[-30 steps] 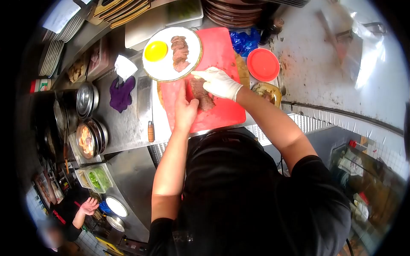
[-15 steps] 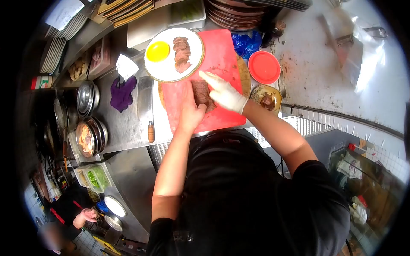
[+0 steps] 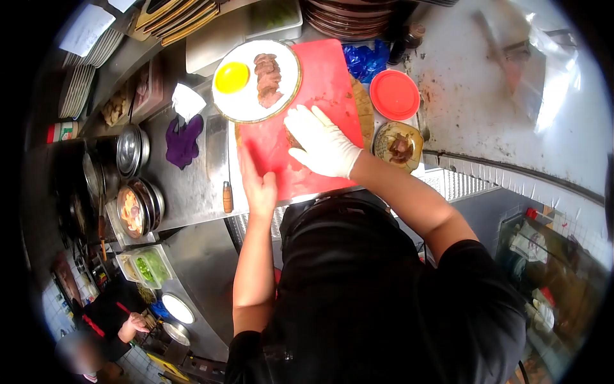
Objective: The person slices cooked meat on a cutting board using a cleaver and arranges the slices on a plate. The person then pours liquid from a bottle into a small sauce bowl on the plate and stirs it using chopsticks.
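Note:
My right hand (image 3: pixel 325 146), in a pale glove, lies with its fingers spread over the red cutting board (image 3: pixel 323 70). It hides most of the sliced meat; only a small brown bit shows at its left edge. Bare and with its thumb apart, my left hand (image 3: pixel 258 191) is at the board's left edge and holds nothing. Above both hands a white plate (image 3: pixel 246 107) overlaps the board's upper left corner. On it are a yellow round item (image 3: pixel 231 77) and a row of meat slices (image 3: pixel 268 80).
Right of the board are a red lid (image 3: pixel 394 95), a dish with meat pieces (image 3: pixel 400 148) and a blue plastic bag (image 3: pixel 366 62). To the left lie a knife (image 3: pixel 227 197), a purple cloth (image 3: pixel 183 142) and stacked pans (image 3: pixel 131 150). Another person's hand (image 3: pixel 133 325) shows at lower left.
My left hand has moved left, away from the meat. My right hand has shifted left, its fingers now spread, and covers most of the meat that showed between my hands before.

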Tool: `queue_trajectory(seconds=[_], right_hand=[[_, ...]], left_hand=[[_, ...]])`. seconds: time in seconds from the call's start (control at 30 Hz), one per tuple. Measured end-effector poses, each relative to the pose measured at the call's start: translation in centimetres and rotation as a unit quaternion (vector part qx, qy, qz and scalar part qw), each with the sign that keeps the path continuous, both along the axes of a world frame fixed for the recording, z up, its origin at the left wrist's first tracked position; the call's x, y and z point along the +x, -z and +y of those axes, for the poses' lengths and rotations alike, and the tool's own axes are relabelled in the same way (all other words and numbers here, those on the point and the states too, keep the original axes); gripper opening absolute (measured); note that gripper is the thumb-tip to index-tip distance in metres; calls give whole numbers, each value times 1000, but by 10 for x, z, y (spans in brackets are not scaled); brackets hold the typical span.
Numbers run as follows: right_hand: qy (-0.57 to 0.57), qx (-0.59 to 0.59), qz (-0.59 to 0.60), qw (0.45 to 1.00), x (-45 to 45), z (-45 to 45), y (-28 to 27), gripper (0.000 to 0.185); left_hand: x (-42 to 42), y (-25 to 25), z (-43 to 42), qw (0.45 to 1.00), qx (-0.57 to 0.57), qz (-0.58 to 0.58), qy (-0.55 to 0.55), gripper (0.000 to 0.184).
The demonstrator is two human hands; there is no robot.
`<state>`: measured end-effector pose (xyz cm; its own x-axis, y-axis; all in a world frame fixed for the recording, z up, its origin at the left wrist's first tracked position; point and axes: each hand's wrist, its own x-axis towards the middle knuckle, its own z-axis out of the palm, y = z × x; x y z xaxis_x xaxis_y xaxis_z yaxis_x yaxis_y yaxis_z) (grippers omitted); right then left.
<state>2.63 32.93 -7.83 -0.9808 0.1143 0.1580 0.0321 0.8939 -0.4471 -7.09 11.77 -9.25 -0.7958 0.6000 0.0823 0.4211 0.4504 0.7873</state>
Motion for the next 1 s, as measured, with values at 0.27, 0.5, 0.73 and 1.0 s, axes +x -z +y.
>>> queue_trajectory(seconds=[0.27,0.5,0.73,1.0], right_hand=[[40,73,-33,996,-3,-32,16,80],[27,101,-43,994,-9,-34,16,85],[25,88,-40,995,-9,-41,8,83],[216,-406,81,884,40,-34,11,68]], left_hand=[[20,7,-43,993,-39,-26,-104,82],[6,30,-80,986,-22,-31,-163,84],[-39,106,-145,955,-263,55,-127,77],[-70,119,-148,918,-381,88,-62,65]])
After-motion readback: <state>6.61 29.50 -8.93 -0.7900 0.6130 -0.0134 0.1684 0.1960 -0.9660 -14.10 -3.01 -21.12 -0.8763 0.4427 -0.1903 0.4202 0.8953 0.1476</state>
